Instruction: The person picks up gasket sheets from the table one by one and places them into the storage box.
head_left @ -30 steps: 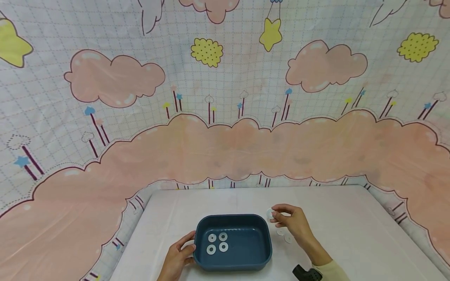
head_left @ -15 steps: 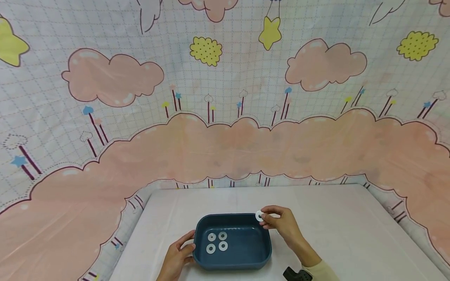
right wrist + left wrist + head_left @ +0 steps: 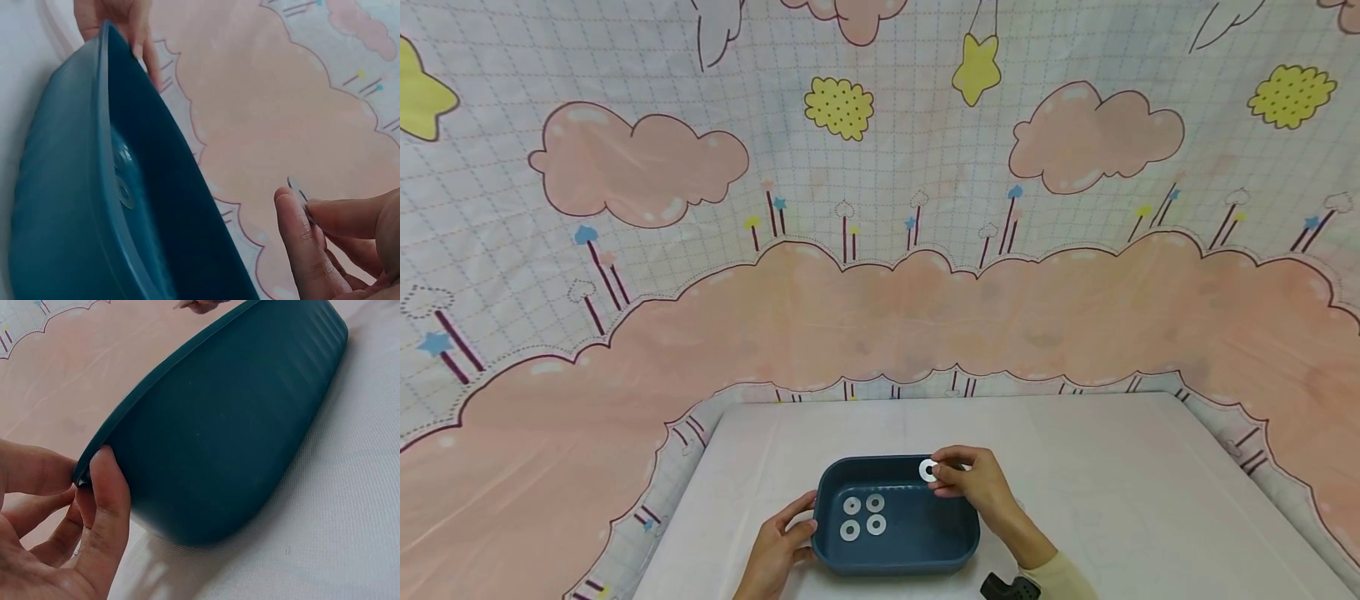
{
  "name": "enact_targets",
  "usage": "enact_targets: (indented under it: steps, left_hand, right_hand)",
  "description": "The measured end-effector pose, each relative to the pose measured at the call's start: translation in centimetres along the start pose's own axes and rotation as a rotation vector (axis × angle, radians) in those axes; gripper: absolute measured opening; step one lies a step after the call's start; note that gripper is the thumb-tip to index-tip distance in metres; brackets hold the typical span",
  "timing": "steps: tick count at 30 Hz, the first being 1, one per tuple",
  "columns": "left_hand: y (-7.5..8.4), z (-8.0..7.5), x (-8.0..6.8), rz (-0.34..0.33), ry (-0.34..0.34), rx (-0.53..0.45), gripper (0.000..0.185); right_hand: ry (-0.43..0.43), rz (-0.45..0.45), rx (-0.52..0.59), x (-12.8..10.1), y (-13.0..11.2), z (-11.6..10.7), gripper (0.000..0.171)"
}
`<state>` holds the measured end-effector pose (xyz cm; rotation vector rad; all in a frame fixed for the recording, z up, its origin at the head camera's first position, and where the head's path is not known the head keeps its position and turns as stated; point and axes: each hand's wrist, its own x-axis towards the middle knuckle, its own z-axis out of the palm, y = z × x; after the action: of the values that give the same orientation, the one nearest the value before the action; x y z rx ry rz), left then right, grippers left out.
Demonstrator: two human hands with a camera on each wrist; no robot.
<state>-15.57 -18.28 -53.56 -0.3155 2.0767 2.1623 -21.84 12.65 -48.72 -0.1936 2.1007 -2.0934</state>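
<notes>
My left hand [image 3: 775, 542] grips the left end of a dark blue rectangular tray [image 3: 917, 533]. In the left wrist view its thumb and fingers pinch the rim [image 3: 134, 394]. My right hand [image 3: 981, 483] is over the tray's far right part, pinching a flat white washer [image 3: 923, 469] between thumb and fingers. Seen from the right wrist, that washer [image 3: 297, 187] stands nearly edge-on, above the rim. Several similar washers [image 3: 876, 524] lie flat in two rows on the left half of the tray floor.
A white cloth covers the table [image 3: 1112, 467] under the tray. Beside my right wrist a sliver of another pale washer [image 3: 1020, 503] shows, mostly hidden. Behind the table hangs a printed curtain [image 3: 880, 317] with clouds and stars. A black wrist device [image 3: 1009, 587] sits by the right sleeve.
My right hand has carried the washer leftward from beside the tray to over its far right part. My left hand still holds the tray end, and the washers inside lie as before.
</notes>
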Motion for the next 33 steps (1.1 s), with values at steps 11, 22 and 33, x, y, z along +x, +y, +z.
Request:
enact_targets:
  steps: [11,22,33]
  left_hand:
    - [-0.1,0.0,-0.1,0.029,-0.022,-0.015,0.059]
    - [0.2,0.2,-0.1,0.019,-0.009,-0.011,0.058]
    - [0.1,0.3,0.0,0.007,0.0,-0.019,0.058]
  right_hand:
    - [-0.03,0.021,0.045,1.0,0.8,1.8,0.027]
    - [-0.04,0.085,-0.049,2.0,1.5,3.2,0.021]
    - [-0.054,0.143,-0.107,2.7,2.3,3.7,0.024]
